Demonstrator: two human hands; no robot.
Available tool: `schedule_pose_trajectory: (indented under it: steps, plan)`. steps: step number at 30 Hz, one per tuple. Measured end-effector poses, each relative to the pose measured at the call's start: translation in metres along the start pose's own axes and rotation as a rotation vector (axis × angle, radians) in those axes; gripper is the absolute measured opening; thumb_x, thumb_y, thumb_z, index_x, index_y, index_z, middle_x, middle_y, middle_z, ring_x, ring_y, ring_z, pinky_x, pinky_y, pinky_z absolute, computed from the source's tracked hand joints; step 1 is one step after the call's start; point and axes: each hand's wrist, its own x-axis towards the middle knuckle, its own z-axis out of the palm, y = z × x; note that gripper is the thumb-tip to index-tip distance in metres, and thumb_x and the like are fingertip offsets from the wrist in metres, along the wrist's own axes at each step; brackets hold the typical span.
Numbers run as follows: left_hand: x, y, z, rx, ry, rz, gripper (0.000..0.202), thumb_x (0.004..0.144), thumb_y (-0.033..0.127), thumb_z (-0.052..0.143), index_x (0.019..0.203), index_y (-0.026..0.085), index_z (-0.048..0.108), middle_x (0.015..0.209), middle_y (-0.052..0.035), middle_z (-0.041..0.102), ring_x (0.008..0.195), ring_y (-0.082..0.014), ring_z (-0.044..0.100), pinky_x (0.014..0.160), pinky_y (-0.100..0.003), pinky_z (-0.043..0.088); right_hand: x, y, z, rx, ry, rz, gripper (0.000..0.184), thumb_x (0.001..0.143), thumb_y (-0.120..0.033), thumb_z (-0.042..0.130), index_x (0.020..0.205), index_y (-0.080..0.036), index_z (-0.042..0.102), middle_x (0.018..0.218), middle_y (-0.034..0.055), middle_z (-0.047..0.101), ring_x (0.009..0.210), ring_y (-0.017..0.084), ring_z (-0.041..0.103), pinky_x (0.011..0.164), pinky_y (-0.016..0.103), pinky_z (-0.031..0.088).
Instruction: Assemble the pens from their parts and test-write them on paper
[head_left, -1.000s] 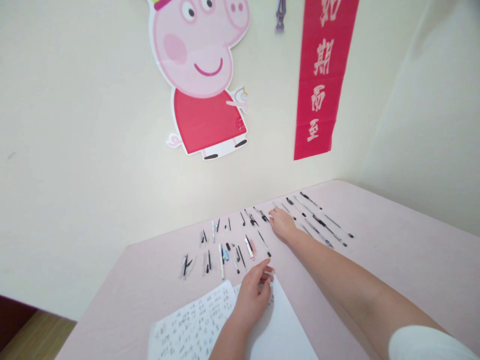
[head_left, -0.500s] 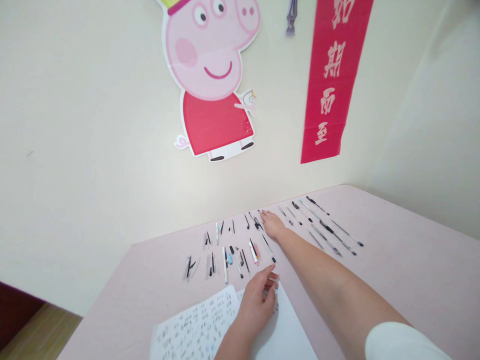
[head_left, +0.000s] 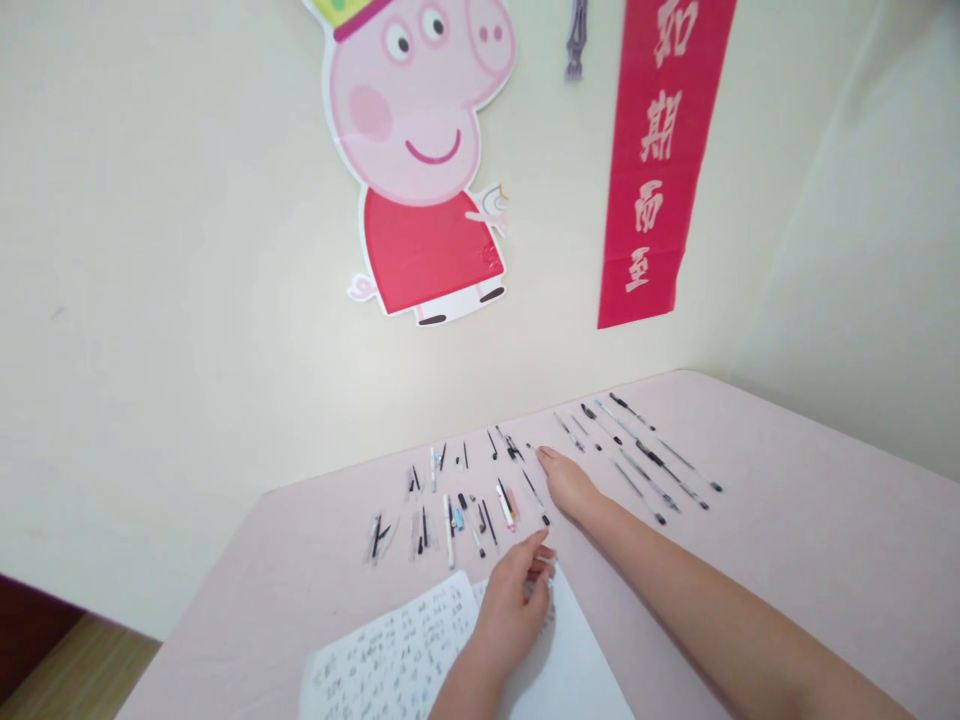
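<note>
My right hand point(head_left: 566, 482) is low over the pink table, its fingers closed around what looks like a pen point(head_left: 529, 446); only a small dark end shows past the fingertips. Left of it lie black pen pieces point(head_left: 513, 446), and a black-ended pen point(head_left: 535, 497) rests between my two hands. Over the top of a white sheet point(head_left: 574, 650), my left hand point(head_left: 517, 595) is curled with thumb and fingers drawn together. Something pale shows at its fingers, too small to name. Handwritten paper point(head_left: 390, 655) lies beside that hand.
Pens, caps and refills point(head_left: 424, 530) lie in two rows on the left of the table point(head_left: 300, 560). Several long pens point(head_left: 660, 460) lie slanted on the right. On the wall behind are a pig cutout point(head_left: 435, 240) and a red banner point(head_left: 660, 200).
My right hand has drawn back from the far edge, toward me and slightly right, with the dark end moving along with it. My left hand stays in place.
</note>
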Motion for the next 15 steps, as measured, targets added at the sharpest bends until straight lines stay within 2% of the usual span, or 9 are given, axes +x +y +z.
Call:
schedule_pose_trajectory:
  steps: [7, 12, 15]
  plan:
    - [0.001, 0.003, -0.001, 0.006, -0.014, -0.008, 0.048, 0.078, 0.008, 0.044, 0.124, 0.021, 0.047, 0.106, -0.008, 0.062, 0.088, -0.0154, 0.059, 0.082, -0.034, 0.048, -0.042, -0.009, -0.003, 0.035, 0.012, 0.012, 0.051, 0.08, -0.002, 0.03, 0.129, -0.004, 0.045, 0.137, 0.0172, 0.04, 0.125, 0.021, 0.039, 0.105, 0.032, 0.027]
    - [0.0, 0.002, -0.001, 0.012, -0.021, -0.008, 0.049, 0.078, 0.008, 0.044, 0.125, 0.021, 0.047, 0.107, -0.0085, 0.061, 0.088, -0.0157, 0.058, 0.083, -0.035, 0.048, -0.046, -0.013, -0.008, 0.025, 0.044, 0.038, 0.048, 0.078, 0.0, 0.032, 0.122, -0.007, 0.052, 0.13, 0.0157, 0.049, 0.121, 0.02, 0.044, 0.103, 0.03, 0.028]
    - [0.0, 0.001, 0.0, 0.007, -0.011, -0.017, 0.047, 0.078, 0.01, 0.045, 0.124, 0.022, 0.048, 0.106, -0.0082, 0.061, 0.088, -0.0158, 0.058, 0.082, -0.034, 0.048, -0.046, -0.015, -0.012, 0.051, 0.068, 0.05, 0.038, 0.08, -0.004, 0.036, 0.112, -0.01, 0.056, 0.118, 0.0145, 0.057, 0.112, 0.02, 0.05, 0.095, 0.028, 0.033]
